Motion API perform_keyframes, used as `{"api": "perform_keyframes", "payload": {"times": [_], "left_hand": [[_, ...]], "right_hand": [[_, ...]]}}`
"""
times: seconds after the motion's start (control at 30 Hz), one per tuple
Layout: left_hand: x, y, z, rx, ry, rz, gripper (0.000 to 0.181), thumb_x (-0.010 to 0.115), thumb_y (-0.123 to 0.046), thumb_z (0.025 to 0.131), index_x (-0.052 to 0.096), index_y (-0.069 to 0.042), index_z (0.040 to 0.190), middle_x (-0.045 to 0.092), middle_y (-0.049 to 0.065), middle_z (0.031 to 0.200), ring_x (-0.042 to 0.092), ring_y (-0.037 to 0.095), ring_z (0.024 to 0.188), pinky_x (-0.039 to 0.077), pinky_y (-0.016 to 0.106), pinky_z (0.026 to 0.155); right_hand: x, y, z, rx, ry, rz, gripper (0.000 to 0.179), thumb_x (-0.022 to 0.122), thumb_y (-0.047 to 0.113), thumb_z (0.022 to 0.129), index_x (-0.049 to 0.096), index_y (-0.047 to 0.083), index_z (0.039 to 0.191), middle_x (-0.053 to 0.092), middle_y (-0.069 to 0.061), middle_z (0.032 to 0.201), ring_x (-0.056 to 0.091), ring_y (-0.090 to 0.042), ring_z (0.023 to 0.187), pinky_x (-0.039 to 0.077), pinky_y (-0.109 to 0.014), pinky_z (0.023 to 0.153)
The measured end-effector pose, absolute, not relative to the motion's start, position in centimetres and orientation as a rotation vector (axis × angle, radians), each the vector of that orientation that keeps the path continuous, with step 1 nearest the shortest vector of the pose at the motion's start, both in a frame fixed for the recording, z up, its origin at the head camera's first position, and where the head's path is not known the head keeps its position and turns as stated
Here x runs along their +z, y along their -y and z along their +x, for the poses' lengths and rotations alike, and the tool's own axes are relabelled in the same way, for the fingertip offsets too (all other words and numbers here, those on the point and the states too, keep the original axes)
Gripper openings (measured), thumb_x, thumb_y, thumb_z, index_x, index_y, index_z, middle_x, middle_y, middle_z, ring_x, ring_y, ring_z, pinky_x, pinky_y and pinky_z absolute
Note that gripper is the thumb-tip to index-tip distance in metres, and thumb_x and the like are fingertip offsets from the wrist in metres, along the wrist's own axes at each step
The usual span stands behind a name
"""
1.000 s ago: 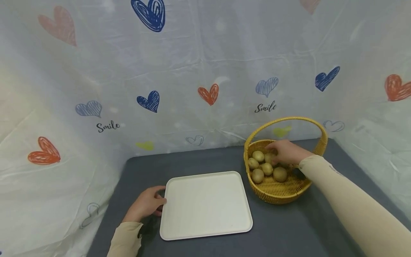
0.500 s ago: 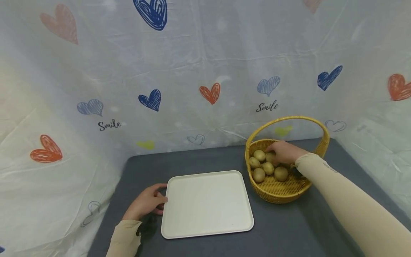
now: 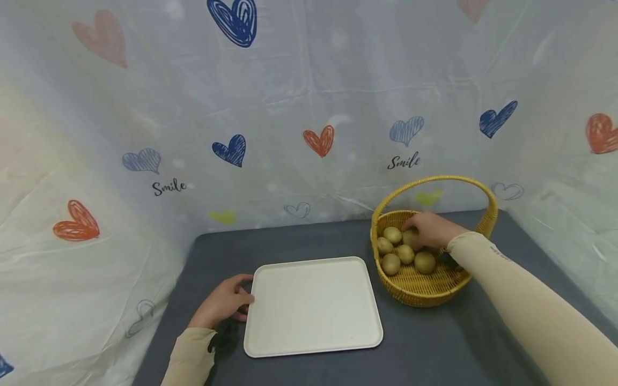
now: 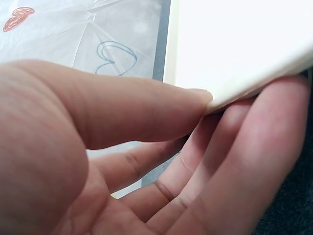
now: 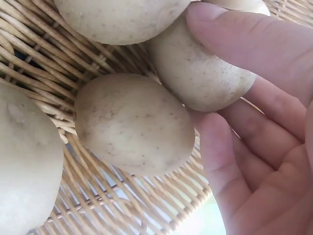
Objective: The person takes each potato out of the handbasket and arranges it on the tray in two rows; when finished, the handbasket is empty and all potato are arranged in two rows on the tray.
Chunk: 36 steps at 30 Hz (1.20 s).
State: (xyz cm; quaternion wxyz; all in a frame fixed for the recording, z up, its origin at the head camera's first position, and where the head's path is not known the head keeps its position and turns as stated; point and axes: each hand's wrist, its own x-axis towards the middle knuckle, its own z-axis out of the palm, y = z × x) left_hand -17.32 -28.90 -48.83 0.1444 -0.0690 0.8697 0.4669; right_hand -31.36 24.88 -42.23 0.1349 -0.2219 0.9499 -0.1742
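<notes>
My left hand holds the left edge of a cream-white rectangular tray that lies on the dark table. In the left wrist view the thumb presses the tray's rim from above while the fingers curl under it. Inside a yellow wicker basket, my right hand grips a potato between thumb and fingers, among several other potatoes. Up close, one more potato lies right beside the fingertips. The palm side of the right hand is hidden in the head view.
The basket's tall arched handle rises over the right wrist. A white sheet printed with hearts hangs behind and on both sides of the dark grey table. The basket stands at the back right of the tray.
The head view has shifted slightly, so everything sits a little farther right in it. Both hands keep their places at the tray and in the basket.
</notes>
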Motion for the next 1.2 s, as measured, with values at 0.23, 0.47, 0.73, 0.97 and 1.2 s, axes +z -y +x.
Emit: {"api": "perform_keyframes", "payload": {"times": [0.23, 0.47, 0.73, 0.97, 1.2], "left_hand": [[-48.3, 29.0, -17.1, 1.362, -2.501, -0.196, 0.063, 0.074, -0.005, 0.097, 0.052, -0.002, 0.156, 0.068, 0.016, 0.089, 0.071, 0.025, 0.067, 0.066, 0.042, 0.060], [-48.5, 29.4, -17.1, 1.358, -2.492, -0.211, 0.063, 0.073, -0.003, 0.098, 0.051, -0.002, 0.157, 0.068, 0.016, 0.090, 0.072, 0.025, 0.070, 0.066, 0.042, 0.061], [-48.6, 29.7, -17.0, 1.334, -2.501, -0.215, 0.064, 0.073, -0.005, 0.098, 0.050, -0.003, 0.157, 0.069, 0.016, 0.091, 0.072, 0.025, 0.071, 0.066, 0.042, 0.062], [-48.7, 29.7, -17.1, 1.333, -2.495, -0.230, 0.065, 0.074, -0.005, 0.098, 0.051, -0.004, 0.158, 0.069, 0.016, 0.092, 0.071, 0.025, 0.075, 0.066, 0.043, 0.063], [-49.1, 29.0, -17.4, 1.339, -2.515, -0.183, 0.064, 0.074, -0.006, 0.097, 0.052, -0.005, 0.157, 0.068, 0.015, 0.091, 0.072, 0.024, 0.069, 0.066, 0.041, 0.061]], "right_hand": [[-41.5, -25.4, -30.7, -0.606, -2.804, -0.599, 0.053, 0.086, 0.013, 0.087, 0.073, 0.003, 0.137, 0.072, -0.021, 0.137, 0.068, -0.039, 0.121, 0.059, -0.053, 0.095], [-40.3, -25.2, -28.5, -0.682, -2.868, -0.635, 0.053, 0.086, 0.021, 0.091, 0.072, 0.005, 0.139, 0.074, -0.018, 0.134, 0.070, -0.038, 0.120, 0.057, -0.059, 0.099], [-39.7, -23.2, -24.4, -0.806, -2.937, -0.646, 0.055, 0.088, 0.025, 0.090, 0.072, 0.007, 0.140, 0.076, -0.013, 0.131, 0.073, -0.035, 0.120, 0.060, -0.058, 0.101], [-40.2, -20.0, -21.1, -1.025, -2.930, -0.677, 0.055, 0.092, 0.025, 0.088, 0.074, 0.010, 0.138, 0.079, -0.009, 0.125, 0.076, -0.029, 0.113, 0.064, -0.052, 0.095], [-41.0, -17.0, -18.6, -1.121, -2.992, -0.712, 0.053, 0.094, 0.025, 0.085, 0.076, 0.013, 0.134, 0.080, -0.004, 0.117, 0.076, -0.021, 0.100, 0.066, -0.046, 0.087]]}}
